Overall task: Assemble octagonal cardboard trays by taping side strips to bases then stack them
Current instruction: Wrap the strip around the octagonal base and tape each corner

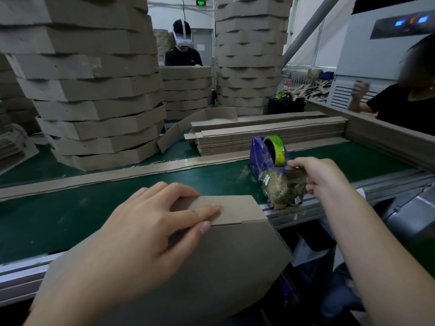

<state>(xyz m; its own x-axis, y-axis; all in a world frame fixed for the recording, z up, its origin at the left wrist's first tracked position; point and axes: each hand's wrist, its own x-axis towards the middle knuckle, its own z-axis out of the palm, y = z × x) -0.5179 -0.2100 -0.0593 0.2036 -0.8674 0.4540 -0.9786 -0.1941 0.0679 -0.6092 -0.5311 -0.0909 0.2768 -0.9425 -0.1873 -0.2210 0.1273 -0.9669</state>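
Note:
A brown octagonal cardboard tray [223,257] lies upside down over the near edge of the green conveyor belt [70,215]. My left hand [150,227] presses flat on it, fingers straight, right where the side strip's folded flap [237,208] overlaps the base. My right hand [317,177] reaches to the blue tape dispenser [266,158] with its green-yellow tape roll [276,147]; thumb and fingers pinch the clear tape end at the dispenser's front, which is crusted with old tape scraps.
Flat side strips [270,135] are piled behind the dispenser, and one long strip [117,174] lies across the belt. Tall stacks of finished trays [94,95] stand at the left and back [250,55]. Two other people work beyond the belt.

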